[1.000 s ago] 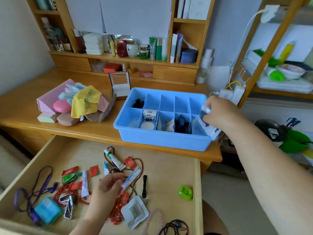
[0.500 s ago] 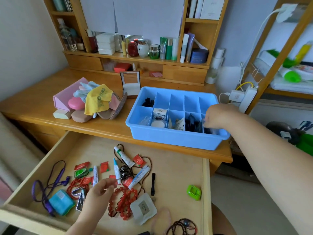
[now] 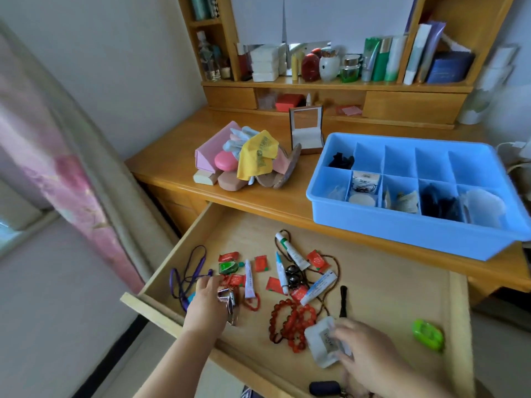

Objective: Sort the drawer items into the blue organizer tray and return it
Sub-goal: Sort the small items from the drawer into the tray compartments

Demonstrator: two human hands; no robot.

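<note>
Down in the open drawer [image 3: 388,285], the left hand [image 3: 207,304] rested its curled fingers on a crumpled silver wrapper [image 3: 229,303], grip unclear, while the right hand [image 3: 370,351] pinched a white sachet [image 3: 323,341]. Beyond, the blue organizer tray [image 3: 402,231] sat on the tabletop [image 3: 178,162], far right.

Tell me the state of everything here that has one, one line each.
drawer: pulled open, items loose inside
blue organizer tray: on the desk, partly filled
mirror box: lid up
left hand: over the foil packets, grip unclear
right hand: touching the white sachet
</note>
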